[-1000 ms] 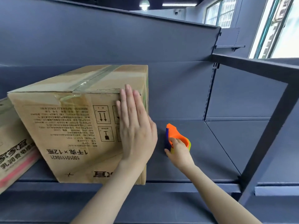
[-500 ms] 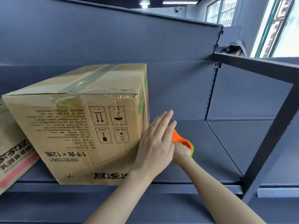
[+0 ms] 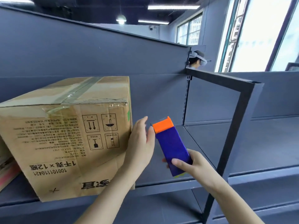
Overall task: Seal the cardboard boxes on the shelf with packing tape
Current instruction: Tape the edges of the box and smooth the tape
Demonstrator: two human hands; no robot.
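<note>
The right hand (image 3: pixel 195 165) has lifted the tape dispenser (image 3: pixel 171 146) off the shelf (image 3: pixel 161 185), fingers curled round it. The left hand (image 3: pixel 140 146), fingers straight and holding nothing, is now beside the box (image 3: pixel 64 135) standing there; I think taping can begin.

Dark grey metal shelving (image 3: pixel 210 139) behind and beneath the fingers (image 3: pixel 142 125); tall bright windows (image 3: pixel 258 38) up to their right; ceiling strip lights (image 3: pixel 173 7) above, possibly fluorescent.

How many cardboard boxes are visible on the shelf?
2. One large taped box stands left of centre on the shelf; a second box shows partly at the left edge. Others may lie outside the view.
</note>
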